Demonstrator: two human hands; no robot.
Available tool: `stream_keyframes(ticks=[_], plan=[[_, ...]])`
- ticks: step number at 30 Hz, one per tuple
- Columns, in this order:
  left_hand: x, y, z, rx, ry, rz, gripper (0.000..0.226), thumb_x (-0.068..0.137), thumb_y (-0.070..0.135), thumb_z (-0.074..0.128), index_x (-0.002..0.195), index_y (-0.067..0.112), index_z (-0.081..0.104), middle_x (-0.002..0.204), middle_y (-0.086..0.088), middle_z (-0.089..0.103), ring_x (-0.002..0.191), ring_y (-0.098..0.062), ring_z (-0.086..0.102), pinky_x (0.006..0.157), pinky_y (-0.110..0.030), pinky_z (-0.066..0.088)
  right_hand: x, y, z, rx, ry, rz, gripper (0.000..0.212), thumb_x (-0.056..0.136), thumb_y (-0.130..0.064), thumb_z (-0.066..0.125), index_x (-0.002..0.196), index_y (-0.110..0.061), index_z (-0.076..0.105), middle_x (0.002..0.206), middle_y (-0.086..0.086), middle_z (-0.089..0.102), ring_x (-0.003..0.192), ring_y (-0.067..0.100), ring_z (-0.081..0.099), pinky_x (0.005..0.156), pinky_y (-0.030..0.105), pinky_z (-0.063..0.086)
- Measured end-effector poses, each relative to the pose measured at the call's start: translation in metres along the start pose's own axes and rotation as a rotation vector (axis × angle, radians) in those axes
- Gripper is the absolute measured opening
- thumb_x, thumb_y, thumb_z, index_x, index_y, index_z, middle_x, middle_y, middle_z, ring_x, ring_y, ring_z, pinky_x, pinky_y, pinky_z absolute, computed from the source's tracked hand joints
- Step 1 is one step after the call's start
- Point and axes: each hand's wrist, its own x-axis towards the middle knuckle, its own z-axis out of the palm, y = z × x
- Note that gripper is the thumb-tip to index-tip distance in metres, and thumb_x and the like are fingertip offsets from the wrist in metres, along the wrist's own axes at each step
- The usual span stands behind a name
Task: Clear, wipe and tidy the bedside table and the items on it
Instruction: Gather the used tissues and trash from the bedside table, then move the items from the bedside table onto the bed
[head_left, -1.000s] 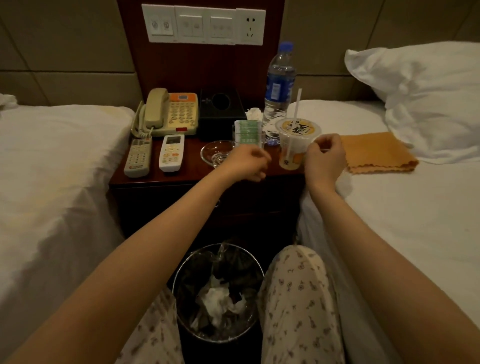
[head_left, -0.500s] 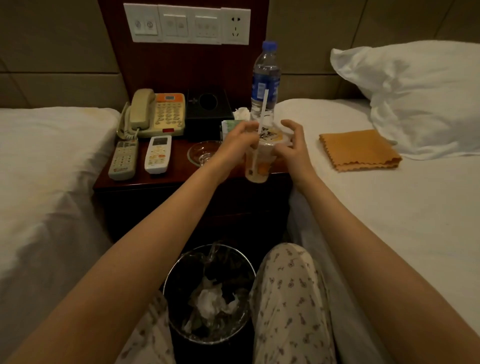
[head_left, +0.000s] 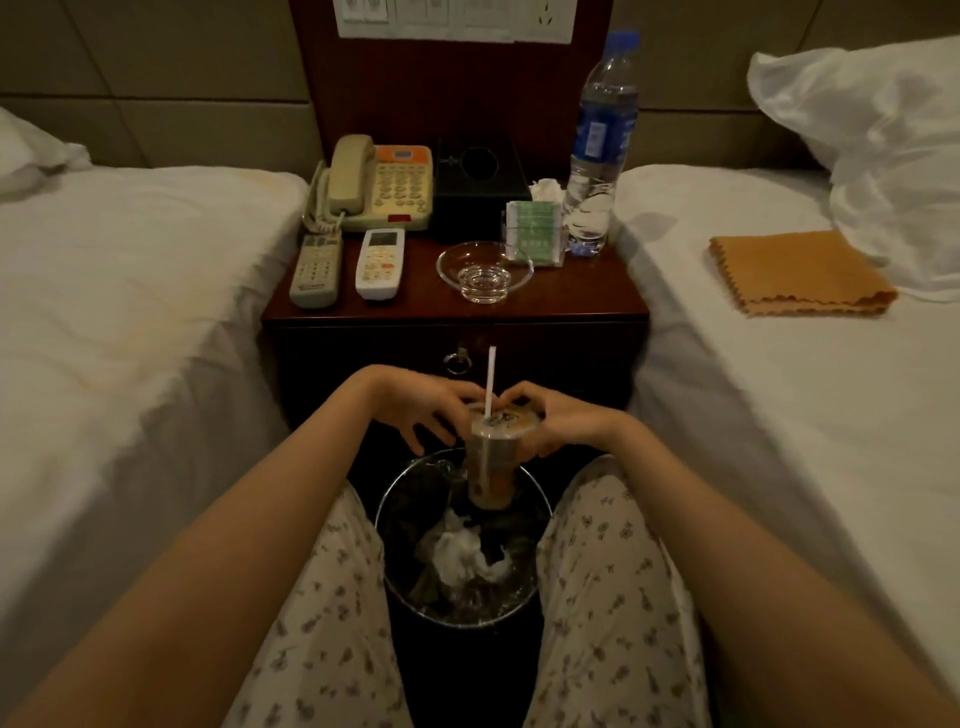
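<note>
A clear plastic drink cup (head_left: 492, 470) with a sealed lid and a white straw (head_left: 490, 382) hangs upright over the bin (head_left: 540, 499). My left hand (head_left: 415, 405) and my right hand (head_left: 558, 418) pinch its rim from both sides. The dark wood bedside table (head_left: 582, 299) holds a phone (head_left: 379, 182), two remotes (head_left: 317, 267) (head_left: 381, 262), a black tissue box (head_left: 478, 187), a glass ashtray (head_left: 484, 270), a green packet stand (head_left: 535, 231), a crumpled tissue (head_left: 546, 189) and a water bottle (head_left: 597, 150).
The bin, lined with clear plastic, stands between my knees and holds crumpled white tissue (head_left: 462, 551). White beds flank the table. A folded orange cloth (head_left: 797, 273) lies on the right bed beside a pillow (head_left: 883, 135). The table's drawer has a ring pull (head_left: 457, 359).
Both hands took the cup off the table's right front corner and carried it toward me and down, over the bin. My view tilted down.
</note>
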Motion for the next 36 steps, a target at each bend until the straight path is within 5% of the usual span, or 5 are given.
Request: stream_keyframes(ticks=[4,13,22,28,36], plan=[[-0.003,-0.007,-0.006,0.213,-0.021,-0.199,0.070,0.090,0.013,0.057,0.143,0.043,0.023,0.151,-0.005,0.028,0.138,-0.030,0.030,0.107,-0.051,0.030,0.001,-0.002,-0.001,-0.174,0.020,0.067,0.079,0.082,0.003,0.063,0.143,-0.030,0.027,0.143,0.008,0.029,0.126,0.028,0.041,0.089,0.033,0.045],[-0.015,0.065,-0.029,0.230,0.271,0.169,0.037,0.097,0.015,0.044,0.134,0.022,0.045,0.120,-0.002,0.056,0.106,-0.015,0.056,0.085,-0.028,0.045,0.001,-0.040,-0.061,0.116,0.815,-0.334,0.033,0.081,0.011,0.050,0.084,-0.020,0.061,0.074,0.000,0.064,0.052,-0.002,0.057,0.057,0.013,0.045],[-0.001,0.140,-0.078,0.050,0.597,0.509,0.016,0.095,0.009,0.049,0.105,0.016,0.060,0.110,-0.003,0.059,0.085,-0.012,0.061,0.068,-0.021,0.050,0.007,-0.074,-0.147,0.319,1.146,-0.261,0.029,0.083,0.006,0.048,0.092,-0.017,0.064,0.097,0.004,0.064,0.091,0.016,0.059,0.077,0.029,0.049],[0.028,0.168,-0.131,0.109,0.838,0.507,0.016,0.093,0.006,0.051,0.098,0.016,0.063,0.112,-0.011,0.062,0.089,-0.017,0.058,0.064,-0.019,0.048,0.032,-0.081,-0.207,0.402,1.176,-0.168,0.035,0.085,0.007,0.040,0.070,-0.021,0.053,0.088,0.004,0.061,0.086,0.022,0.058,0.079,0.036,0.051],[0.062,0.205,-0.196,0.418,0.779,0.399,0.026,0.092,0.009,0.053,0.117,0.014,0.061,0.123,-0.007,0.058,0.108,-0.017,0.054,0.083,-0.024,0.040,0.065,-0.064,-0.267,0.276,0.834,-0.076,0.018,0.090,0.007,0.049,0.095,-0.008,0.057,0.095,0.011,0.057,0.089,0.025,0.053,0.076,0.034,0.048]])
